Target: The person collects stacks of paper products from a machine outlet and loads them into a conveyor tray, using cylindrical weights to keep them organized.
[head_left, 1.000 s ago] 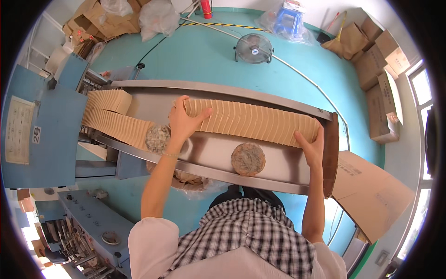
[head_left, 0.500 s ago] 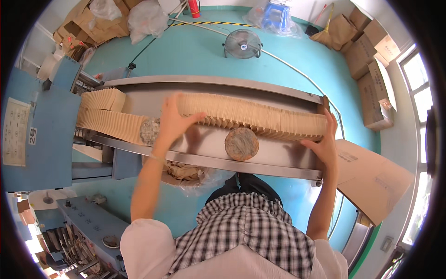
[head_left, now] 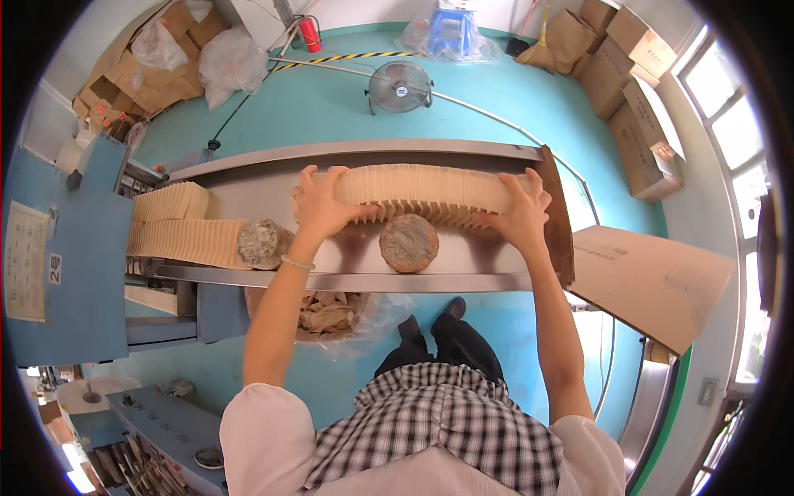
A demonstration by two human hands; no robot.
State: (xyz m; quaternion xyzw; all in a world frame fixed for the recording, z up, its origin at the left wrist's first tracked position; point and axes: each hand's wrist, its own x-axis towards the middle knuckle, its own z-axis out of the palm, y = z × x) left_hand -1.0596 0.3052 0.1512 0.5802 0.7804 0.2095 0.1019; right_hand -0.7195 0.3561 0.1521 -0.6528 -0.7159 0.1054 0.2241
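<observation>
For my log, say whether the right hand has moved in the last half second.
Yes: the right hand has moved left, away from the brown end panel.

The long tan paper stack (head_left: 430, 183) is looking matt, the silvery metal worktop (head_left: 484, 255) is shining smoothly, and one round grey-brown block (head_left: 409, 244) is showing roughness.

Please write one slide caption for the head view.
Left hand and right hand clasp a tan paper stack by its ends.

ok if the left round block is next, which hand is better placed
Probably the left hand: it is nearer the left block. The right hand is at the right end of the stack, though both hold it.
</observation>
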